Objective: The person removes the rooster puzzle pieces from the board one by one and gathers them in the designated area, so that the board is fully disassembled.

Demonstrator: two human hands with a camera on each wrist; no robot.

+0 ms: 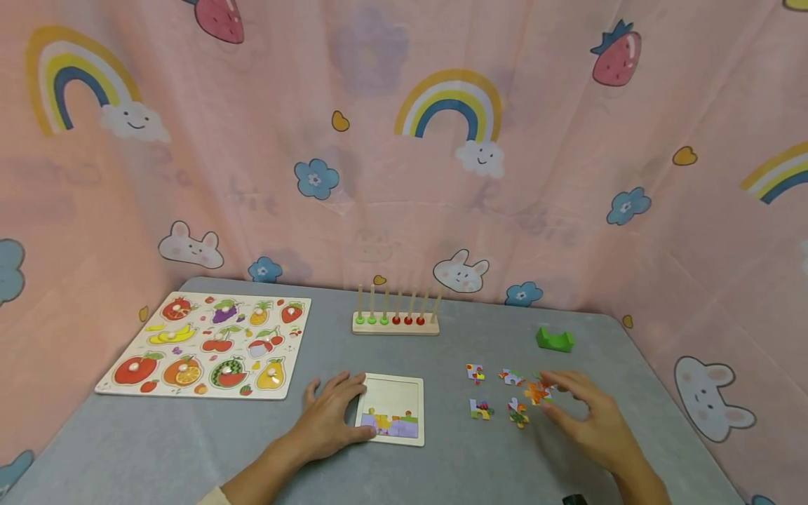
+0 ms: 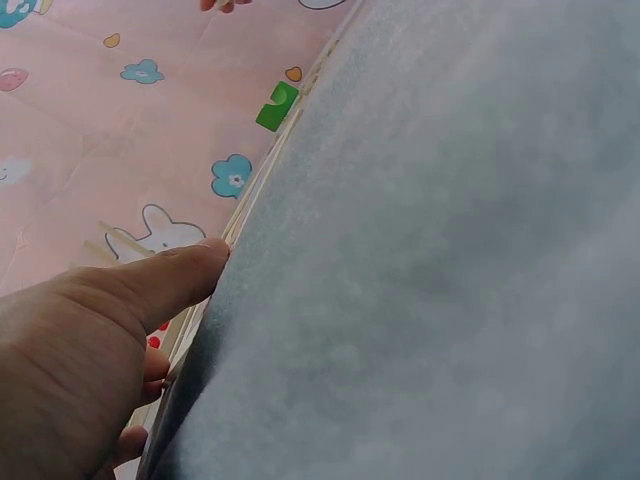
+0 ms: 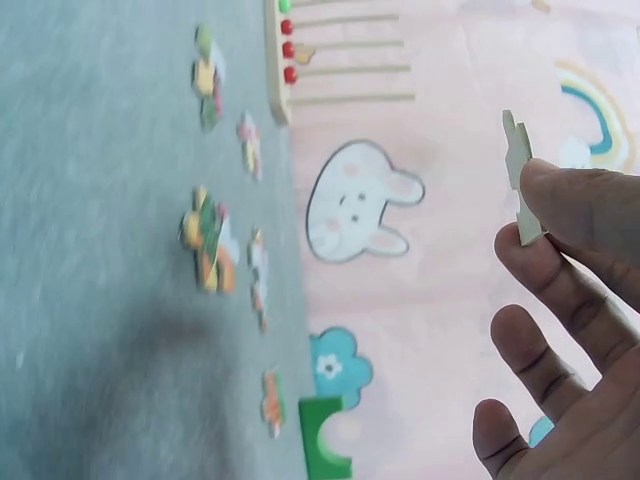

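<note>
My left hand (image 1: 328, 419) holds the left side of a pale wooden puzzle tray (image 1: 413, 393), the thumb at its near corner and a finger at its far corner. Joined purple and yellow jigsaw pieces (image 1: 400, 426) fill the tray's near part. In the left wrist view the thumb (image 2: 185, 275) touches the tray's edge. Raised above the table, my right hand (image 1: 587, 419) pinches a jigsaw piece (image 3: 518, 165) between thumb and forefinger, seen nearly edge-on in the right wrist view. Several loose pieces (image 1: 481, 409) lie to the left of this hand.
A fruit peg puzzle board (image 1: 297, 351) lies at the left. At the back stands a wooden bead counter (image 1: 395, 327) with upright rods and green and red beads. A green notched block (image 1: 555, 340) sits at the back right, before a pink patterned curtain (image 1: 379, 231).
</note>
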